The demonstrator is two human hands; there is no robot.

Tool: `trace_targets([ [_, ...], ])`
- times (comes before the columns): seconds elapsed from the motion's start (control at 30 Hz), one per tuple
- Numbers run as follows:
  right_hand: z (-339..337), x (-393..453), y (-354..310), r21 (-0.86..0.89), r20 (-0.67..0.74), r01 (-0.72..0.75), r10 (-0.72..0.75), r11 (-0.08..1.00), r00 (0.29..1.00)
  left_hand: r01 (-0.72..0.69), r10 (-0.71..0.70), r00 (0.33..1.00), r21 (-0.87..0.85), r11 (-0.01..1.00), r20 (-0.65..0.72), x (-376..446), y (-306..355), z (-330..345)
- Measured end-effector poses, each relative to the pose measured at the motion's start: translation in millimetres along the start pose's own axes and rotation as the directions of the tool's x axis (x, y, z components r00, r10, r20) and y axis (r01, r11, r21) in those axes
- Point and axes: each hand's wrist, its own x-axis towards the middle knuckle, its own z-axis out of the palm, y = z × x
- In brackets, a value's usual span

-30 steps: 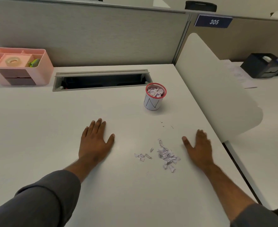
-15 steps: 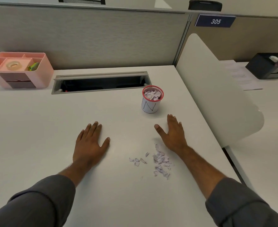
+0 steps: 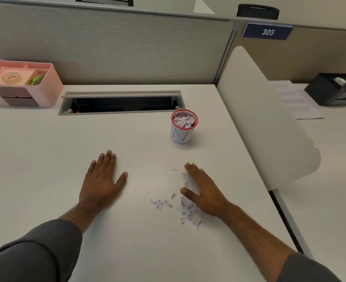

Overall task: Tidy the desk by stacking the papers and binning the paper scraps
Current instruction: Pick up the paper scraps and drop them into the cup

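A small red-rimmed mesh cup (image 3: 181, 132) wrapped in white paper stands on the white desk (image 3: 45, 159), holding crumpled scraps. A loose pile of torn paper scraps (image 3: 189, 213) lies in front of it, with a few more scraps (image 3: 160, 204) to the left. My right hand (image 3: 203, 190) lies flat on the desk, fingers straight, its palm edge against the pile and partly over it. My left hand (image 3: 101, 181) rests flat and spread on bare desk, well left of the scraps.
A pink organiser (image 3: 21, 84) with tape sits at the back left. An open cable tray (image 3: 120, 103) runs along the back. A white curved divider (image 3: 269, 127) bounds the right side; beyond it lie printed papers (image 3: 298, 102) and a black box (image 3: 335, 89).
My right hand swept from the far right of the scraps up toward the cup, then drew back onto the pile, shifting scraps left. My left hand stayed put.
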Motion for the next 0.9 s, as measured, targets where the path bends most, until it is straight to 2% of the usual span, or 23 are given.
trace_targets([
  [0.07, -6, -23, 13, -0.094, -0.045, -0.02, 0.016, 0.995, 0.999, 0.012, -0.012, 1.0, -0.003, 1.0, 0.008, 0, 0, 0],
  [0.2, 0, -55, 28, -0.393, 0.103, 0.021, 0.022, 0.919, 0.994, 0.023, -0.023, 1.0, -0.003, 1.0, 0.001, 0, 0, -1],
  [0.3, 9, -45, 21, -0.435, 0.151, 0.059, 0.008, 0.899, 0.989, 0.023, -0.023, 1.0, -0.003, 1.0, 0.003, 0, 1, -2],
  [0.43, 10, -12, 9, -0.351, 0.13, 0.059, -0.014, 0.935, 0.991, 0.028, -0.028, 1.0, -0.002, 1.0, 0.003, 1, 1, -3],
  [0.5, 5, -3, 9, -0.204, 0.113, 0.065, -0.042, 0.977, 0.993, 0.033, -0.033, 0.999, -0.009, 0.999, 0.001, 1, 1, -3],
  [0.6, -10, -1, 16, 0.03, -0.05, 0.013, -0.012, 0.999, 0.999, 0.042, -0.043, 0.999, -0.009, 0.999, -0.008, 1, 1, -2],
  [0.67, -22, -2, 25, -0.004, -0.221, 0.005, -0.006, 1.0, 0.975, 0.049, -0.049, 0.999, -0.01, 0.999, -0.013, 1, 1, -2],
  [0.73, -31, -2, 32, -0.019, -0.324, -0.001, -0.005, 1.0, 0.946, 0.054, -0.054, 0.998, -0.006, 0.999, -0.017, 1, 1, -1],
  [0.8, -35, -5, 33, 0.027, -0.304, -0.019, 0.026, 0.999, 0.952, 0.058, -0.057, 0.998, 0.003, 0.998, -0.018, 1, 2, -1],
  [0.9, -37, -15, 28, 0.009, -0.069, -0.054, 0.055, 0.998, 0.996, 0.06, -0.06, 0.998, 0.016, 0.998, -0.02, 0, 4, -2],
])
